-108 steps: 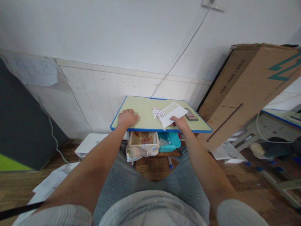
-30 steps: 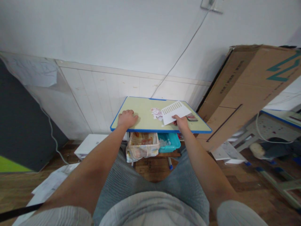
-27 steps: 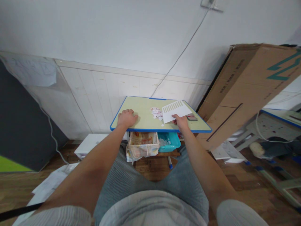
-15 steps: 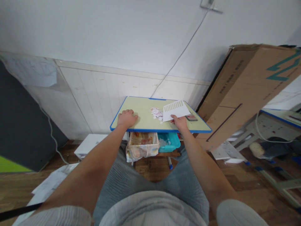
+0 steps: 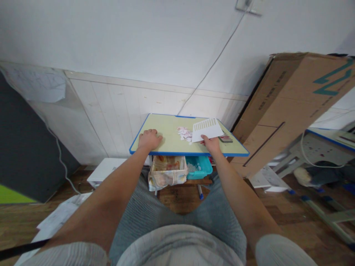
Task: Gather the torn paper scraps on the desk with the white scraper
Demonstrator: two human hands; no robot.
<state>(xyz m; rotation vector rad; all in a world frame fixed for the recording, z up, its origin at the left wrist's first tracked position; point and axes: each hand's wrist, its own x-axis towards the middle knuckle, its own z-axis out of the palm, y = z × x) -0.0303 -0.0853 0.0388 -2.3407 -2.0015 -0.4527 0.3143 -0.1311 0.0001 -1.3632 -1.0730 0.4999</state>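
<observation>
My right hand [image 5: 211, 144] pinches the near edge of a white card [image 5: 207, 130], its thumb on top. Rows of beige strips run along the card's far part. Just left of the card lies a small heap of pinkish-white paper scraps [image 5: 184, 133] on the pale yellow tabletop [image 5: 168, 127]. My left hand [image 5: 150, 140] rests palm down near the left front of the table, holding nothing, fingers slightly bent and apart. A dark-edged flat object [image 5: 227, 137], partly blurred out, sits to the right, with the card covering part of it.
Below the tabletop are a cloth-lined basket [image 5: 168, 176] and a turquoise plastic bin [image 5: 203, 173] with clear bits inside. A tall cardboard box [image 5: 285, 99] leans on the right. A white box [image 5: 107, 170] stands on the floor at left. The wall [image 5: 122, 99] borders the table's back.
</observation>
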